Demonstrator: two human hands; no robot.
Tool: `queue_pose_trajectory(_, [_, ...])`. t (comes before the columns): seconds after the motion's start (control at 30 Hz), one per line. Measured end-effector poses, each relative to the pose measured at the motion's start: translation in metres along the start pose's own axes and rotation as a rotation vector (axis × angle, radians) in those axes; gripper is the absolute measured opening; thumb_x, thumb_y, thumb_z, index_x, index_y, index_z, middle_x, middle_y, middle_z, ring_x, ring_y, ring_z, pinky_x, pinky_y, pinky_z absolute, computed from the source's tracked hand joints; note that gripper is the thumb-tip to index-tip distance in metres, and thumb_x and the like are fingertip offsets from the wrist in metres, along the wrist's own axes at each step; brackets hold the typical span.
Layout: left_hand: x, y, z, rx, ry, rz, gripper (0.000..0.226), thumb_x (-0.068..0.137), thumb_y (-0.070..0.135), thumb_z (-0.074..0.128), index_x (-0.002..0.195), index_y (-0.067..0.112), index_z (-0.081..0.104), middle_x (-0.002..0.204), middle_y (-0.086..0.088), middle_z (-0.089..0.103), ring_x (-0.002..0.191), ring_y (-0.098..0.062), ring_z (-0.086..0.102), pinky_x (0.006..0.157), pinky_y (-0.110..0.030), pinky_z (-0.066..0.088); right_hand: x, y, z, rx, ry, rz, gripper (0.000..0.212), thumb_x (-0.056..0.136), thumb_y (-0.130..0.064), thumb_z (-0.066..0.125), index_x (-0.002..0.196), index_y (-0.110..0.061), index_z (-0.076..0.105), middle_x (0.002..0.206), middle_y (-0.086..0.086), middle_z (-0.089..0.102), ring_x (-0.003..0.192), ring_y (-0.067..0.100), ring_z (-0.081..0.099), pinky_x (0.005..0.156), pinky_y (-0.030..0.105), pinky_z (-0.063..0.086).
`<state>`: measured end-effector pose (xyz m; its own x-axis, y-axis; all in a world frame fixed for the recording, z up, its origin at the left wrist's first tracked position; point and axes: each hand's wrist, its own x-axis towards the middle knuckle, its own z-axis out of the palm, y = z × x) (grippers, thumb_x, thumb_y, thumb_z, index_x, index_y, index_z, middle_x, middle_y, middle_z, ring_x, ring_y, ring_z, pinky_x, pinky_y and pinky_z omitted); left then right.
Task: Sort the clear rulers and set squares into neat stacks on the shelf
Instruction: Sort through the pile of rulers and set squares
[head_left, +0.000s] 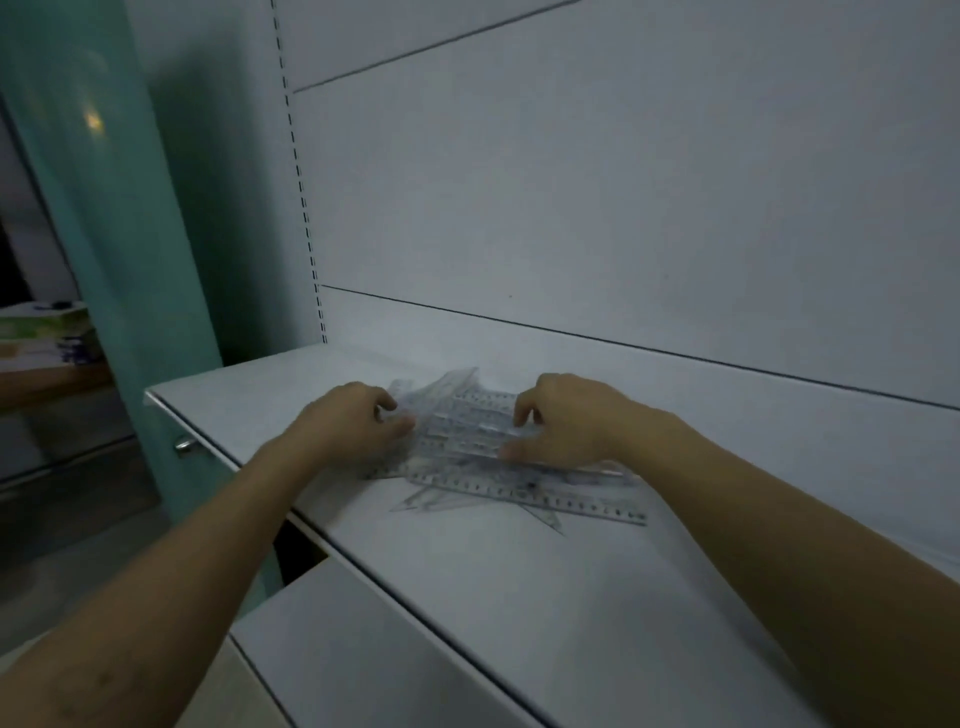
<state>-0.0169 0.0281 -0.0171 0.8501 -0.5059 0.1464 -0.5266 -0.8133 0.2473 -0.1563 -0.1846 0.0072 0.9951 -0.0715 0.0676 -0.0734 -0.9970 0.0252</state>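
Room: dim, bluish light; floor at far left blurred.
Side table (47, 376): far left, wooden top, bearing a low stack of books (44, 332).
Pillar (111, 234): teal, glossy, between the side table and the shelf.
Back panel (597, 197): white, with dark horizontal seams and a slotted upright along its left edge.
Shelf (519, 582): white, flat, running from centre left to lower right; a metal knob (184, 445) sits under its left corner.
Left hand (353, 421): fingers curled, thumb and fingertips pinching the left end of the pile.
Rulers (467, 431): clear, a loose overlapping pile on the shelf between both hands; set squares (431, 500) jut out beneath, toward the front edge.
Right hand (566, 421): fingers bent and slightly spread, tips pressing on the pile's right side.
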Motion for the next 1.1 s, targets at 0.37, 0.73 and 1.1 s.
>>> queue_pose_trajectory(0.37, [0.015,-0.011,-0.010,-0.377,-0.067,-0.077,0.038,0.086,0.017,0.069,0.123,0.013,0.059,0.094,-0.003,0.066,0.080,-0.016,0.062,0.075,-0.027,0.048,-0.004,-0.006,0.011,-0.088,0.108,-0.152,0.036,0.094,-0.046,0.050,0.118,-0.023,0.062,0.115,0.001,0.057,0.100,0.020,0.055,0.081,0.029,0.043])
queue_pose_trajectory(0.73, [0.035,-0.039,-0.023,-0.622,-0.023,-0.024,0.028,0.094,0.000,0.047,0.111,0.007,0.068,0.106,-0.016,0.063,0.089,-0.025,0.057,0.069,-0.028,0.048,-0.004,-0.023,-0.003,0.056,0.443,-0.039,0.023,0.102,-0.032,0.034,0.097,-0.019,0.052,0.081,0.003,0.067,0.065,0.024,0.061,0.062,0.036,0.049])
queue_pose_trajectory(1.1, [0.037,0.004,-0.030,-0.844,-0.106,0.243,0.020,0.090,0.002,0.048,0.098,0.011,0.063,0.087,-0.009,0.069,0.071,-0.019,0.062,0.063,-0.031,0.047,-0.038,-0.014,-0.030,0.472,0.282,0.392,0.023,0.099,-0.013,0.038,0.112,-0.024,0.054,0.088,0.002,0.067,0.066,0.019,0.067,0.063,0.034,0.059])
